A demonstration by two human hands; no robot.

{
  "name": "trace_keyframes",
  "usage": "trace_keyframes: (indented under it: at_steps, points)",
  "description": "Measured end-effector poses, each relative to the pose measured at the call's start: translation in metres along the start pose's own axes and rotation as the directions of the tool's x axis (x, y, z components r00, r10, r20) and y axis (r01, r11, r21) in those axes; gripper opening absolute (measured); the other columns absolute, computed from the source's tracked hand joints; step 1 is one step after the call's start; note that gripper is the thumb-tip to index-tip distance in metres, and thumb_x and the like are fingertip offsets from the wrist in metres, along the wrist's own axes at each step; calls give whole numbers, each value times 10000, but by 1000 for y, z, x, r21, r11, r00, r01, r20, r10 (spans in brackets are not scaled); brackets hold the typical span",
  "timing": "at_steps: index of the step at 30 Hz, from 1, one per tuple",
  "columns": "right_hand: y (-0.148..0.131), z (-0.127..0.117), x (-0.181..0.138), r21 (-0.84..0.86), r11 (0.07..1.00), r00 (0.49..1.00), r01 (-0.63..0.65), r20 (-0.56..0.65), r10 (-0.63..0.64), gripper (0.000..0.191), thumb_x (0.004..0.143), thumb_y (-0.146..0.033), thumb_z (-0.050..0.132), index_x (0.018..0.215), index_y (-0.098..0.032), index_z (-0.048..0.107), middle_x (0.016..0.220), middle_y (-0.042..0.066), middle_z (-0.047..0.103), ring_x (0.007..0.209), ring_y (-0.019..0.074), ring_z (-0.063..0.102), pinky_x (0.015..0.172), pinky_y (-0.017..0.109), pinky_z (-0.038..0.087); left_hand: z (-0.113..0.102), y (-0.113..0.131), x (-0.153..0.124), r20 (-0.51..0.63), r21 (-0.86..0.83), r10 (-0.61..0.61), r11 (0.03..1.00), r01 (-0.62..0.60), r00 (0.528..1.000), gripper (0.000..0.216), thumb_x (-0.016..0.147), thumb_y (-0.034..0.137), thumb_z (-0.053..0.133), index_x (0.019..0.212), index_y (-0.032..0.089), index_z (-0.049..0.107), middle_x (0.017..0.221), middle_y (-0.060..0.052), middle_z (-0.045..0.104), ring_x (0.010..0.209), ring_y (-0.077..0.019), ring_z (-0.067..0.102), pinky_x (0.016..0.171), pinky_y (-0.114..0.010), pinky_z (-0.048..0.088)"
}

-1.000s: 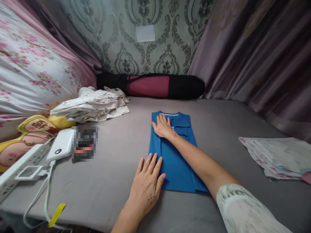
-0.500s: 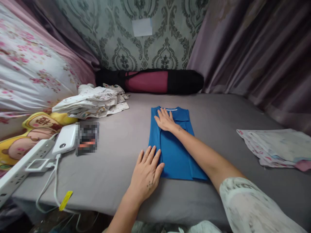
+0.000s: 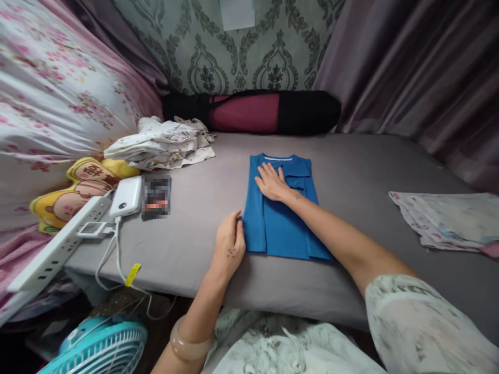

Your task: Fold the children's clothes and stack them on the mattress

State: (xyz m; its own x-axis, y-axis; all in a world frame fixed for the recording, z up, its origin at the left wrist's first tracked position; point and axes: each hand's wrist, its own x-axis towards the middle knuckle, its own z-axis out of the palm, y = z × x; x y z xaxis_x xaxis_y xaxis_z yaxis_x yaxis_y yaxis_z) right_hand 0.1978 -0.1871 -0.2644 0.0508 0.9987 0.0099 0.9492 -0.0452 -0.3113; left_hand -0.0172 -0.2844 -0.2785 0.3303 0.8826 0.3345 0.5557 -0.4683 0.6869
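Observation:
A blue shirt [image 3: 278, 228], folded into a narrow strip, lies on the grey mattress [image 3: 195, 244] with its collar toward the wall. My right hand [image 3: 273, 183] rests flat on its upper part, fingers stretched out. My left hand [image 3: 230, 244] is at the shirt's lower left corner with the fingers curled around the fabric edge, near the mattress's front edge.
Folded white printed clothes [image 3: 163, 148] lie at the back left, a pale printed garment [image 3: 452, 218] at the right. A rolled black and red mat [image 3: 253, 111] lies against the wall. A power bank [image 3: 127, 196], power strip [image 3: 58, 249] and cables sit left; a blue fan [image 3: 97, 348] stands below.
My left hand went from lying flat on the shirt's lower left part to curling around its edge. The view pulled back and down, showing the mattress edge and the fan.

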Motion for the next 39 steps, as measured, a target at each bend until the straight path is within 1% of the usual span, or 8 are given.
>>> trace_keyframes:
  at_steps: [5, 12, 16, 19, 25, 29, 33, 39]
  points:
    - [-34, 8, -42, -20, 991, 985, 134, 109, -131, 654, 992, -474, 233, 1524, -96, 262, 1611, 122, 122, 1483, 255, 44, 1185, 464, 25, 1, -9, 2, -48, -73, -70, 995, 66, 996, 325, 969, 227, 353, 1225, 153, 539, 1217, -139, 637, 1164, -222, 596, 1012, -420, 475]
    - [-60, 6, -91, -30, 997, 984, 74, 162, -69, 632, 987, -414, 289, 1507, -54, 287, 1594, 171, 175, 1474, 301, 101, 1179, 505, 92, 0, -8, 2, -65, -114, -132, 986, 124, 989, 310, 955, 236, 355, 1177, 158, 556, 1204, -139, 634, 1157, -236, 593, 1025, -441, 458]
    - [-78, -4, -137, -67, 974, 973, 218, 89, -212, 514, 984, -370, 357, 1392, -78, 467, 1484, 188, 404, 1391, 298, 310, 1165, 479, 165, -3, -7, 3, -79, -202, -161, 969, 143, 984, 284, 942, 250, 372, 1145, 176, 556, 1184, -114, 643, 1134, -219, 601, 1020, -418, 459]
    - [-89, -9, -158, -84, 955, 959, 284, 10, -284, 330, 968, -310, 442, 1174, -110, 606, 1224, 156, 583, 1156, 274, 495, 1025, 434, 357, -4, -8, 4, -113, -256, -172, 957, 138, 979, 270, 929, 260, 390, 1125, 177, 558, 1154, -107, 656, 1101, -206, 611, 1000, -398, 468]
    - [-90, -8, -159, -69, 959, 961, 275, -15, -277, 183, 952, -298, 518, 992, -155, 624, 1037, 102, 576, 971, 227, 505, 831, 350, 430, -4, -12, 3, -124, -286, -181, 948, 140, 976, 267, 925, 279, 415, 1114, 175, 572, 1131, -103, 669, 1079, -205, 622, 965, -386, 482]
    - [-83, -10, -157, -78, 982, 984, 170, -46, -174, 182, 980, -243, 444, 1003, -169, 608, 1058, 96, 567, 988, 219, 525, 817, 326, 434, -2, -12, 1, -82, -227, -108, 970, 87, 991, 261, 922, 313, 465, 1090, 184, 617, 1071, -83, 691, 1010, -205, 647, 921, -372, 504]
    - [-77, -14, -159, -105, 994, 1000, 16, -9, -17, 215, 984, -241, 415, 1085, -153, 583, 1072, 120, 577, 954, 229, 570, 768, 328, 448, -1, -9, -1, -13, -124, 149, 981, -150, 989, 247, 898, 273, 518, 1106, 207, 634, 1103, -72, 690, 1071, -215, 619, 979, -391, 475]
    - [-68, -21, -157, 44, 992, 989, 121, 86, -124, 270, 941, -241, 469, 1170, -141, 571, 1116, 129, 605, 1006, 223, 590, 823, 318, 448, 5, -11, -5, 82, 68, 285, 954, -291, 955, 321, 874, 181, 489, 1168, 218, 613, 1212, -66, 666, 1215, -250, 533, 1054, -460, 425]
